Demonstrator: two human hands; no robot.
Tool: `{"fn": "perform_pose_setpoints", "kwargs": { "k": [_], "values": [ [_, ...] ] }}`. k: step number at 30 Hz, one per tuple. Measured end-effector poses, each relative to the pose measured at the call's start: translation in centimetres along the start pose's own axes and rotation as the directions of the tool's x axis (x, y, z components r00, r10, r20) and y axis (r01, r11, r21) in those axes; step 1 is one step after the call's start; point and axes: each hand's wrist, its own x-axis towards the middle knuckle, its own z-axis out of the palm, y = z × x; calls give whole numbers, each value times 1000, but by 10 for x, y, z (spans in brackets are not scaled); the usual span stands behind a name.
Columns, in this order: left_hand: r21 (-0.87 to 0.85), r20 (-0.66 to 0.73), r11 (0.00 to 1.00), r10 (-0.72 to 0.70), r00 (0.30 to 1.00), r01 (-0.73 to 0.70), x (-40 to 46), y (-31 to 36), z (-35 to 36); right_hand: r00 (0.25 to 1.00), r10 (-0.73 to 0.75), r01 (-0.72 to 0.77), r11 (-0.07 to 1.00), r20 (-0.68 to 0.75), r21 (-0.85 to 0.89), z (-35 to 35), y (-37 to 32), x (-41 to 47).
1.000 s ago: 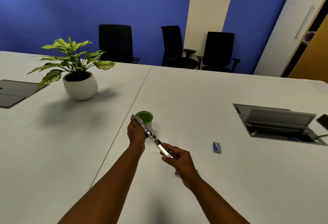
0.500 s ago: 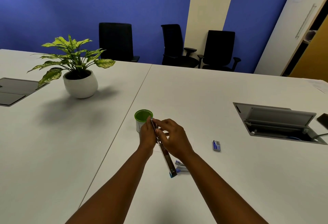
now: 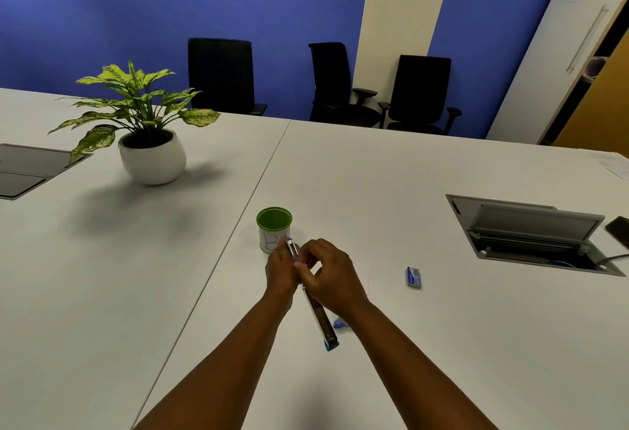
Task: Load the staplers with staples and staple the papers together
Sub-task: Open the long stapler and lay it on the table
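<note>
A: What are the hands doing right now?

B: The left hand [image 3: 281, 271] grips the stapler [image 3: 311, 297] near its far end, fingers curled round the body. The right hand [image 3: 329, 276] is curled over the stapler's middle, fingertips pinching at the open channel; I'd guess it is seating a strip of staples, though the strip itself is too small to see.

A: Where is the stapler, taking the green-rimmed cup [image 3: 273, 229] as the marker?

B: Its far tip sits just in front of the cup, its blue near end pointing back toward the person, held above the table [image 3: 340, 171].

A: How to do it well?

B: Keep the left grip steady and the channel facing up, lay the strip flat, slide it fully in before closing. A tilted strip may jam.

A: Anything in the cup?

B: Its inside looks green and bare, but the bottom is hidden. A small blue staple box [image 3: 414, 277] lies well right of the cup; whether it is open I cannot tell. Something bluish shows on the table beneath the right wrist, unclear.
</note>
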Motion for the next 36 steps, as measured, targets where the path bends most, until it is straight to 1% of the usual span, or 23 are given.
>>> {"fn": "perform_pose_setpoints", "kwargs": {
  "k": [3, 5, 8, 12, 16, 18, 21, 22, 24, 25, 26, 27, 28, 29, 30, 31, 32, 34, 36],
  "values": [
    [15, 14, 1000, -11, 1000, 11, 0, -3, -4, 999, 16, -17, 1000, -29, -14, 2, 0, -3],
    [26, 2, 1000, -9, 1000, 9, 0, -3, -5, 997, 31, -29, 999, -66, 25, 4, 0, -5],
    [17, -31, 1000, -3, 1000, 4, -1, -3, -7, 994, 48, -42, 997, -97, 64, 8, 1, -9],
    [35, -76, 999, -11, 997, 14, -1, -6, -7, 989, 43, -35, 998, -141, 58, 13, 4, -16],
    [22, -152, 998, -50, 987, 53, 0, -2, -11, 986, 15, -3, 997, -164, 74, 15, 6, -23],
    [28, -134, 998, -54, 990, 58, 0, 1, -12, 988, 5, 7, 997, -156, 78, 16, 8, -26],
    [43, -71, 997, -60, 996, 64, 1, 3, -13, 992, 11, 5, 993, -129, 122, 15, 10, -26],
    [44, -43, 998, -51, 998, 53, 0, 4, -14, 993, 39, -20, 986, -112, 167, 14, 8, -26],
    [39, 20, 999, -18, 1000, 18, -1, 6, -15, 982, 163, -126, 941, -95, 316, 11, 4, -25],
    [25, 54, 1000, -2, 999, 0, -2, 9, -16, 962, 262, -213, 893, -72, 396, 9, 1, -24],
    [11, 87, 1000, 14, 996, -15, -4, 12, -17, 927, 374, -330, 828, -7, 454, 8, 1, -21],
    [6, 114, 1000, 24, 993, -25, -5, 14, -17, 873, 476, -466, 744, 110, 478, 6, 2, -19],
    [2, 139, 1000, 28, 990, -29, -7, 17, -17, 802, 541, -591, 655, 253, 472, 5, 4, -18],
    [-4, 162, 1000, 28, 986, -28, -8, 19, -17, 731, 561, -681, 571, 387, 458, 4, 8, -19],
    [-10, 188, 999, 33, 982, -32, -9, 20, -16, 683, 545, -731, 505, 486, 459, 4, 11, -22],
    [-8, 213, 999, 45, 976, -44, -10, 20, -16, 654, 516, -757, 450, 553, 474, 4, 12, -26],
    [4, 237, 998, 61, 970, -64, -10, 20, -15, 640, 489, -768, 415, 593, 487, 6, 14, -30],
    [48, 271, 993, 90, 958, -107, -10, 19, -12, 636, 456, -772, 388, 623, 504, 9, 15, -35],
    [73, 272, 988, 110, 956, -135, -10, 17, -11, 643, 448, -766, 360, 621, 533, 14, 16, -37]
  ]
}}
